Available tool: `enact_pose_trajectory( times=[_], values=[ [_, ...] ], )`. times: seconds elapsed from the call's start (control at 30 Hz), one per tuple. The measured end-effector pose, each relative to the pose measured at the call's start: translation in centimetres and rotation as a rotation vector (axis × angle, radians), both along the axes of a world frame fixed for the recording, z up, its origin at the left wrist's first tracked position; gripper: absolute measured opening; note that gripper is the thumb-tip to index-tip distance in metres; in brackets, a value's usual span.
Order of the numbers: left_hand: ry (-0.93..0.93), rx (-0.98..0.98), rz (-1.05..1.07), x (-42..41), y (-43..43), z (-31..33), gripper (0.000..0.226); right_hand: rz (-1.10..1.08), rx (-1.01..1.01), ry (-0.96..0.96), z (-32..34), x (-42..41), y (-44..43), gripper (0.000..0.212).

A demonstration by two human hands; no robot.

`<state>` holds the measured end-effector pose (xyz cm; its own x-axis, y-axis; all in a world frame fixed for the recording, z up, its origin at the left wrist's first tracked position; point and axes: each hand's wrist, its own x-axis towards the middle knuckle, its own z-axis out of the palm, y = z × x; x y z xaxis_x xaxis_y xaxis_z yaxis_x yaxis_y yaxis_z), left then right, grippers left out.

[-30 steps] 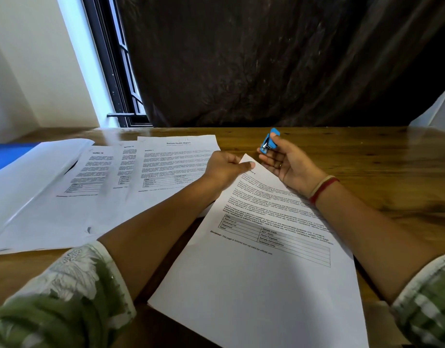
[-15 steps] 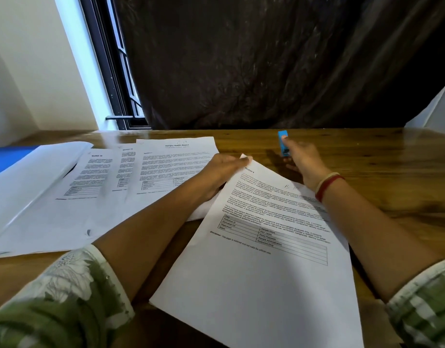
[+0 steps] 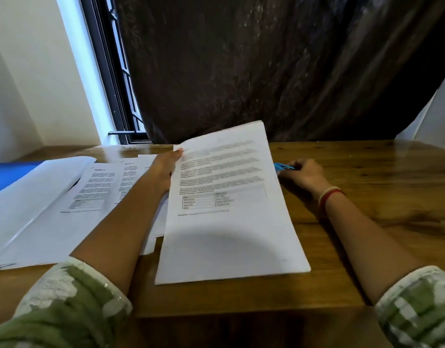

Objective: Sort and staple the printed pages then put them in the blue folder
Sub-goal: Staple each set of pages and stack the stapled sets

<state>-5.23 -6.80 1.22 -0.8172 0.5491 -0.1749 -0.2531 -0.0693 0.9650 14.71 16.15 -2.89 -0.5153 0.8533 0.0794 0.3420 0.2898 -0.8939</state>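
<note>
Printed pages (image 3: 226,217) are hanging in the left hand's (image 3: 164,169) corner pinch, right hand (image 3: 303,173) gripping the blue stapler (image 3: 283,167) on the table (image 3: 372,202); stapling seemingly finishing, blue folder (image 3: 8,174) waiting leftward.

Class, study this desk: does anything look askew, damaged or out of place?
Nothing looks damaged or spilled. The loose pages beside the left hand lie fanned and overlapping, not squared up, and the sheaf it pinches by a top corner is held at a slant. The right hand holds the blue stapler on the table.
</note>
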Motion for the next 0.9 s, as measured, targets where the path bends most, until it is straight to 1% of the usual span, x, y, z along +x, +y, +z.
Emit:
enact_pose_trajectory(
  times=[0.03,0.07,0.13,0.17,0.23,0.27,0.3,0.33,0.37,0.4,0.43,0.47,0.5,0.57,0.67,0.77,0.83,0.9],
  values=[
    [-0.027,0.032,0.031,-0.5,-0.4,-0.2,0.012,0.002,0.063,-0.043,-0.1,-0.1,-0.2,0.028],
    [-0.057,0.068,0.052,-0.8,-0.7,-0.5,0.012,0.009,0.159,-0.128,0.0,-0.1,-0.6,0.025],
    [-0.105,0.133,0.072,-1.4,-1.0,-1.3,0.017,0.038,0.321,-0.292,0.2,-0.2,-1.2,0.015],
    [-0.119,0.144,0.084,-1.5,-1.0,-1.6,0.018,0.045,0.355,-0.336,0.2,-0.4,-1.0,0.013],
    [-0.134,0.158,0.101,-1.5,-0.9,-1.8,0.015,0.065,0.36,-0.375,0.7,-0.3,-1.1,0.017],
    [-0.147,0.172,0.118,-1.6,-0.8,-1.8,0.015,0.065,0.332,-0.367,0.7,-0.3,-1.1,0.018],
    [-0.158,0.181,0.148,-1.5,-0.7,-1.6,0.015,0.055,0.288,-0.316,0.7,-0.2,-1.1,0.016],
    [-0.165,0.191,0.187,-1.8,-0.6,-1.6,0.015,0.047,0.187,-0.184,0.8,0.0,-1.4,0.014],
    [-0.161,0.19,0.234,-1.9,-0.7,-1.5,0.015,0.051,0.028,0.031,1.0,0.1,-2.1,0.015],
    [-0.164,0.185,0.273,-2.2,-0.9,-1.5,0.016,0.071,-0.156,0.255,1.5,0.3,-2.8,0.02],
    [-0.175,0.168,0.31,-2.8,-1.1,-1.7,0.022,0.095,-0.293,0.424,2.2,0.4,-3.2,0.032],
    [-0.193,0.175,0.331,-3.0,-1.3,-1.8,0.031,0.12,-0.34,0.465,2.8,0.7,-3.2,0.043],
    [-0.2,0.167,0.343,-3.1,-1.4,-1.7,0.038,0.164,-0.361,0.434,3.6,0.8,-3.1,0.053],
    [-0.206,0.159,0.351,-2.9,-1.7,-1.2,0.044,0.306,-0.473,0.322,5.0,1.4,-3.3,0.066],
    [-0.153,0.103,0.375,-3.2,-2.0,-0.9,0.036,0.513,-0.625,0.261,5.6,2.2,-3.2,0.071],
    [-0.058,0.039,0.283,-3.4,-2.2,-0.5,0.033,0.596,-0.65,0.181,5.3,2.4,-3.0,0.082],
    [-0.01,0.004,0.211,-2.7,-2.1,0.1,0.027,0.598,-0.651,0.131,5.1,2.2,-3.3,0.075],
    [-0.006,-0.031,0.16,-2.0,-1.7,0.3,0.019,0.604,-0.631,0.097,4.6,1.5,-4.2,0.059]
  ],
)
